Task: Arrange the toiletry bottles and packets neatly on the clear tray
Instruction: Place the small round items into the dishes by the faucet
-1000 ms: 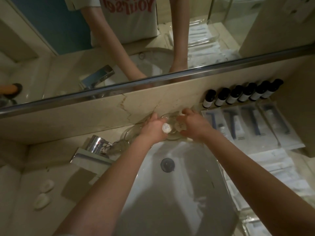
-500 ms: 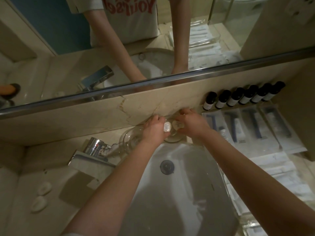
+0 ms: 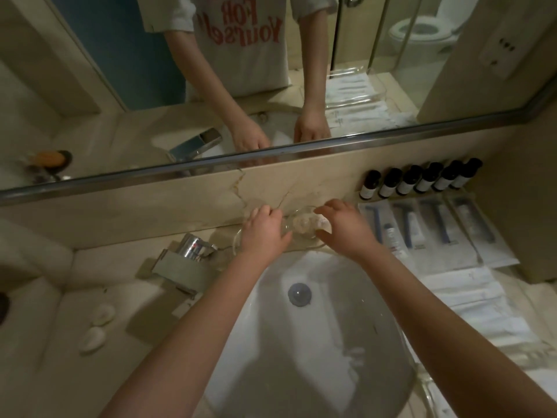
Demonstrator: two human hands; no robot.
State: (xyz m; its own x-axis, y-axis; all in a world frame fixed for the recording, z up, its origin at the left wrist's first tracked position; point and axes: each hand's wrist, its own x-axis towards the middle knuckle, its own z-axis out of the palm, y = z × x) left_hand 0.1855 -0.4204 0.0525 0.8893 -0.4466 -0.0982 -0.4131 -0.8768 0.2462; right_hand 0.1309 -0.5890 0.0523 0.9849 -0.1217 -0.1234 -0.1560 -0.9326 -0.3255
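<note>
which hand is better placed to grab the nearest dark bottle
The right hand, likely: it is nearer the dark bottles; the left hand is across the glass dish, toward the tap.

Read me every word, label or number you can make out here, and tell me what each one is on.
"FOR": red print on the T-shirt, reversed in the mirror.
"Yoursel": the line below on the same shirt, its end cut off.
Labels on the bottles: too small to read.
Print on the packets: too blurred to read.

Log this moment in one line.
stage: glass dish behind sink; left hand: at dish, grip unclear; right hand: spread over dish; bottles: rowed by wall; packets: flat beside sink
</note>
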